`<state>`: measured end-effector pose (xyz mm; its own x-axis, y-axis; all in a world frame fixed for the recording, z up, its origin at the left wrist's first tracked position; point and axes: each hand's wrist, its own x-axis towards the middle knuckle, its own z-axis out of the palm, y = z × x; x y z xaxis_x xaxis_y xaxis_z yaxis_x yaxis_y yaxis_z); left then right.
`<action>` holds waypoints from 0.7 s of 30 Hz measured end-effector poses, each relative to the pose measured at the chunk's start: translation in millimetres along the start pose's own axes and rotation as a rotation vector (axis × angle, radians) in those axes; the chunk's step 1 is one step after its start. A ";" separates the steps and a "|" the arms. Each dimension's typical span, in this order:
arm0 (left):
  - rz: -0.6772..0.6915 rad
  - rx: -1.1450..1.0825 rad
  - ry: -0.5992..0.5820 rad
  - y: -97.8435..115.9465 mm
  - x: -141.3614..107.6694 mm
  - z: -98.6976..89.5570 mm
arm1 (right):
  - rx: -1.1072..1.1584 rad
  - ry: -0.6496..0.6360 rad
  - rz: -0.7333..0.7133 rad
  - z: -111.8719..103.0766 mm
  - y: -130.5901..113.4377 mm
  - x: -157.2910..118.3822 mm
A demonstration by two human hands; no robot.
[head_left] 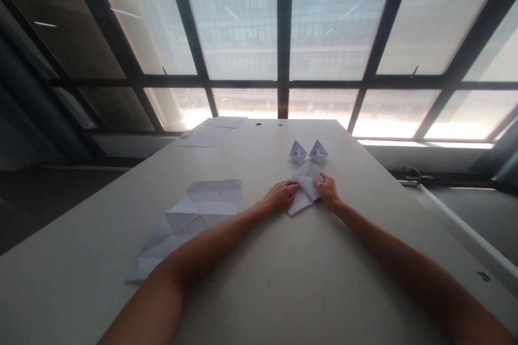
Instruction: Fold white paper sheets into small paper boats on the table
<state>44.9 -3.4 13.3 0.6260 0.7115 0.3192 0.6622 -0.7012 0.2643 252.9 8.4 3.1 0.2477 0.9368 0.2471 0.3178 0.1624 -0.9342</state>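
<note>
A partly folded sheet of white paper lies on the white table, its layers forming a pointed top and a loose flap at the lower left. My left hand has its fingers closed on the left edge of the folded paper. On the other side, my right hand pinches the right edge, thumb on top. Just beyond stand two small folded paper boats, the left boat and the right boat, side by side. A creased, unfolded sheet lies left of my hands, partly hidden under my left forearm.
Flat white sheets lie at the far left of the white table. Two small dark holes sit near its far edge. Large framed windows rise behind it. A white rail runs along the right, below a dark cable loop.
</note>
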 end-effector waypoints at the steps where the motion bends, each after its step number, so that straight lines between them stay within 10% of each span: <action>1: -0.010 -0.005 -0.001 0.5 0.5 -1.1 | -0.034 0.010 -0.030 -0.2 0.8 0.7; 12: -0.259 0.097 0.035 10.3 0.4 -11.0 | -0.797 -0.046 -0.411 -12.2 -3.5 -16.3; 21: 0.006 0.054 -0.143 -5.7 -1.6 3.6 | -0.661 -0.465 -0.692 7.4 -12.3 -29.3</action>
<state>41.7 -0.4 8.0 0.6798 0.7094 0.1863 0.6771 -0.7046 0.2123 234.9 -18.8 5.4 -0.5071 0.7540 0.4176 0.7242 0.6354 -0.2678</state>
